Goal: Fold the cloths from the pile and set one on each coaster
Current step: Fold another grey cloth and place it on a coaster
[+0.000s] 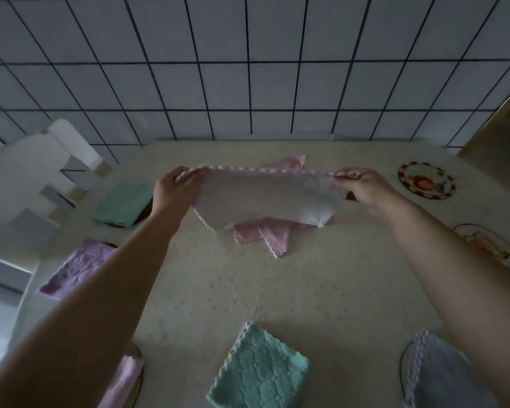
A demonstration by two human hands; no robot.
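Item: white cloth (265,198), pink-trimmed, being held in the air above the middle of the table (277,290). The left hand (174,187) is pinching one top corner and the right hand (362,187) is pinching the other, fingers curled onto the hem; the top edge is being stretched taut so the cloth is hanging flat, likely to square it for a first fold.

Pile: a pink cloth (265,234) is lying crumpled beneath and behind it, toward the table's far edge.

Placed already, folded: a green cloth (124,204) and a lilac cloth (77,269) along the left edge; a pink one (124,381), a teal one (259,375) and a pale blue one (445,375) along the near edge, the blue one lying on a round coaster.

Vacant: two patterned coasters along the right edge, one (426,184) at the far right corner, the other (486,245) just nearer.

Open room: the bare middle of the table, between pile and near row, is offering space for laying the cloth down; the tiled wall is closing off the far edge.
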